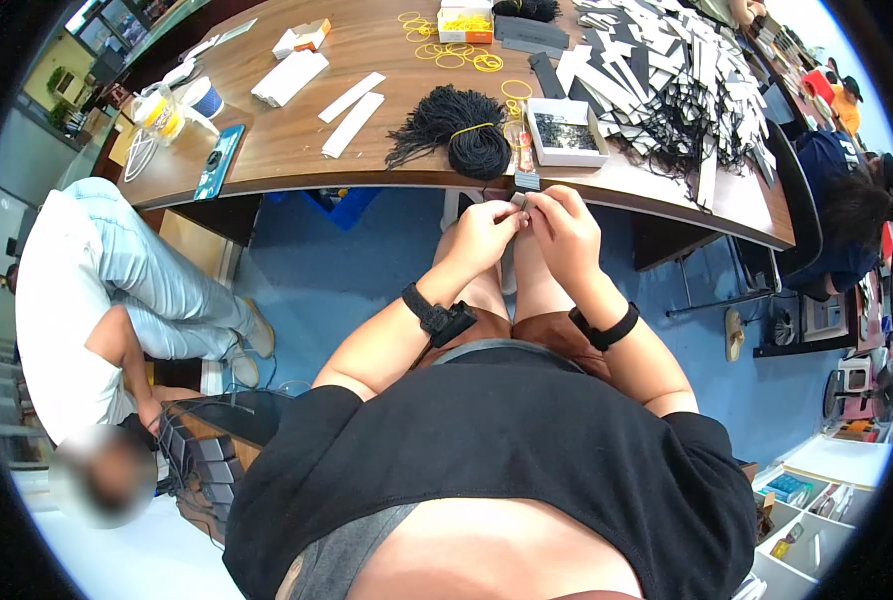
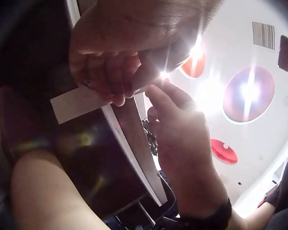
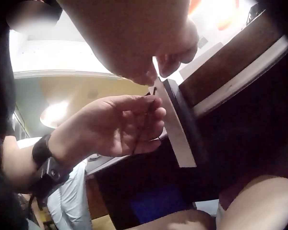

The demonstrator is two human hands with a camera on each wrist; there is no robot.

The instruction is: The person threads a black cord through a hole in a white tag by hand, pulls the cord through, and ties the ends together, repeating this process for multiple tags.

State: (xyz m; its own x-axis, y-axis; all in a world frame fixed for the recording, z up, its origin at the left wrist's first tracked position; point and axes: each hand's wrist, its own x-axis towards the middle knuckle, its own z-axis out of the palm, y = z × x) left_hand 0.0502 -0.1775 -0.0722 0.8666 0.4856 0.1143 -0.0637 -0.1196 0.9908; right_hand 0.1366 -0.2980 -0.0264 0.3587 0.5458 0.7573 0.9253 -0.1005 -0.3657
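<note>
A flat pale card (image 2: 77, 105) (image 3: 176, 136) extends from between the two hands, just off the table's front edge. My left hand (image 1: 484, 238) (image 3: 105, 125) pinches a thin dark cord (image 3: 143, 125) between thumb and forefinger close to the card's end; the cord crosses its curled fingers. My right hand (image 1: 569, 238) (image 2: 185, 139) meets it from the other side, fingertips pinching the card's end. Fingers partly hide where cord and card meet.
Bundled black cords (image 1: 456, 130), a white box of small dark pieces (image 1: 566, 135) and yellow bands (image 1: 486, 62) lie on the table (image 1: 266, 135). Piled black and white cards (image 1: 656, 80) cover its right side. A phone (image 1: 219, 162) is at left, near a seated person (image 1: 76, 310).
</note>
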